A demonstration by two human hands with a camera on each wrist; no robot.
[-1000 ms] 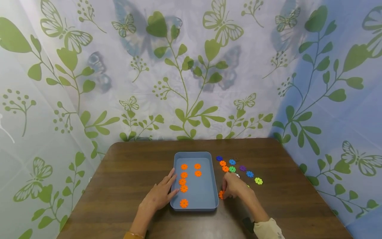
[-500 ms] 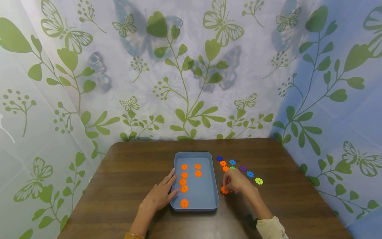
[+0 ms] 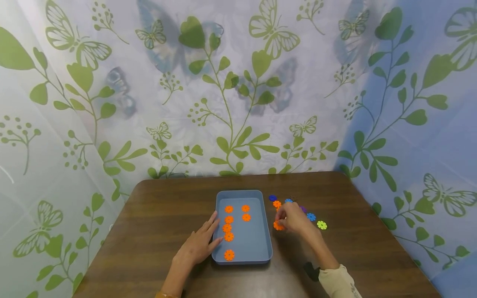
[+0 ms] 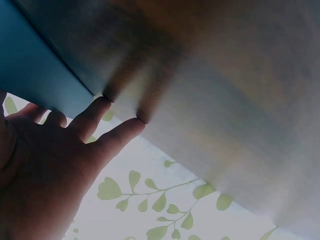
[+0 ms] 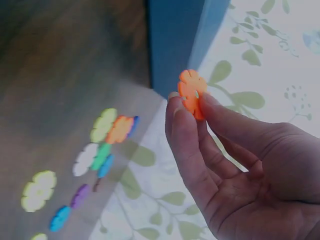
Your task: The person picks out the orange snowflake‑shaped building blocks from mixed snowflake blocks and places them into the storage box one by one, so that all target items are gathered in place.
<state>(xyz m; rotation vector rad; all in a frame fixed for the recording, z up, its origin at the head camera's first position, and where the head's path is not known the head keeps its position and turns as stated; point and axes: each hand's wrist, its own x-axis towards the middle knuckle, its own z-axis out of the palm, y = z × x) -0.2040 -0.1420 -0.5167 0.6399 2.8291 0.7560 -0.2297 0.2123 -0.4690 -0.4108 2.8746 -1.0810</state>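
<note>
Your right hand (image 3: 296, 219) pinches the orange disc (image 5: 189, 91) between thumb and fingertips, just right of the tray (image 3: 253, 244); a light grip near its rim should serve best, while your left hand (image 3: 197, 245), fingers spread at the tray's left wall, should steady it.
</note>
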